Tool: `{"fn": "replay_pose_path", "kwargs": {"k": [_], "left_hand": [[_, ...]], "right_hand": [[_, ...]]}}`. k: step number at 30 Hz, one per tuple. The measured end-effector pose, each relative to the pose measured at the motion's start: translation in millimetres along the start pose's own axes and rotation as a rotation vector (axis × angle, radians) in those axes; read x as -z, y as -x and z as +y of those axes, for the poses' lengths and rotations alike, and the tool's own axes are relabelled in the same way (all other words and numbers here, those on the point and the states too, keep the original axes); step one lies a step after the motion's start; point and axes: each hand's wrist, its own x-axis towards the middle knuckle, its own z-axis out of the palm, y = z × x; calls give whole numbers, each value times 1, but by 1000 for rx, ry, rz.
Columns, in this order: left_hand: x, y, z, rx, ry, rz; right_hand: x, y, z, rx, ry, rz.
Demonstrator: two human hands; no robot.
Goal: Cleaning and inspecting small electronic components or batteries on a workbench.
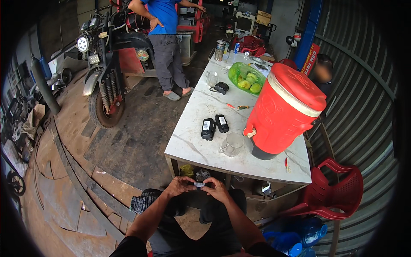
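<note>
My left hand and my right hand meet over my lap, just below the near edge of the table. Between their fingertips they pinch a small dark block with a white barcode label, one hand at either end. What kind of thing it is, I cannot make out. On the white table beyond lie two black cases with white labels, a left one and a right one. Close to them stands a clear glass mug.
A big red drink cooler stands on the table's right side. Farther back are a screwdriver, a black strapped object and a green bag of fruit. A red plastic chair is at right. Another person stands beside a motor tricycle.
</note>
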Motion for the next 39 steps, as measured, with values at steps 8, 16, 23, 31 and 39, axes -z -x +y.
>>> {"fn": "replay_pose_path", "kwargs": {"k": [8,16,23,31,39], "left_hand": [[-1,0,-1,1,77,40],[-1,0,1,-6,66,40],[-4,1,6,11,33,74],[-3,0,4,7,24,78],[0,-1,-1,-29,55,53]], "right_hand": [[2,1,-5,-77,-32,13],[1,3,-13,-68,-71,21],[0,4,-14,-51,-137,31],[3,5,-17,-70,-75,12],[3,3,-10,-59,-110,4]]}}
